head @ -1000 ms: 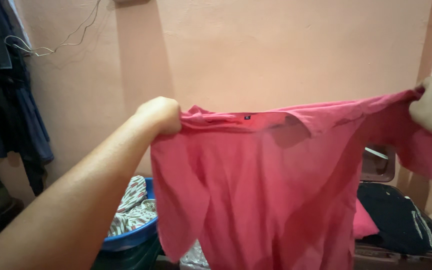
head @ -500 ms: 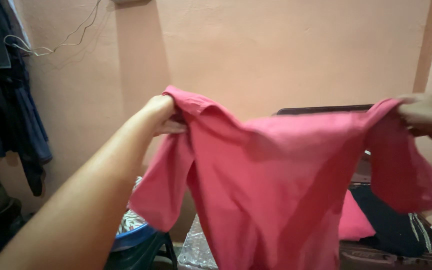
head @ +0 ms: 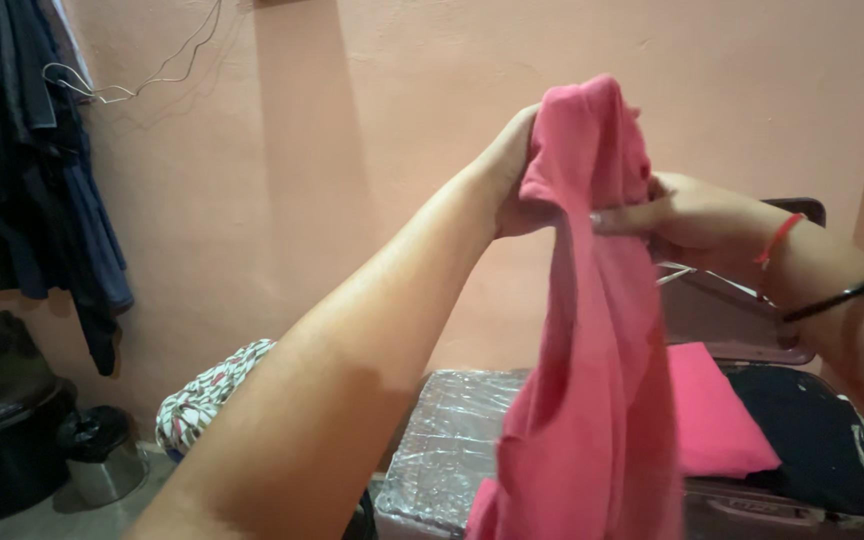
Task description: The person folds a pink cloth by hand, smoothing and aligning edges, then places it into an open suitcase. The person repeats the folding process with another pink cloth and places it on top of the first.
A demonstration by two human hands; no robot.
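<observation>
Single head-worn view, facing forward toward pink wall (head: 572, 60), hands close

Open suitcase (head: 752, 345) with folded pink cloth (head: 712, 410), dark garment (head: 822, 440).

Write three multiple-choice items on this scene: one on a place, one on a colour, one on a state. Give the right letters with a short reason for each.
1. Where does the folded pink cloth lie?
A. in the open suitcase
B. on the wall hook
C. on the floor by the pot

2. What colour is the thread on the right hand's wrist?
A. blue
B. red
C. white

3. How is the pink garment held?
A. spread wide between the hands
B. gathered together at the top, hanging down
C. lying flat on a table

Answers: 1 A, it rests inside beside dark clothes. 2 B, a red thread shows at the wrist. 3 B, the left hand and right hand meet at its top.
</observation>
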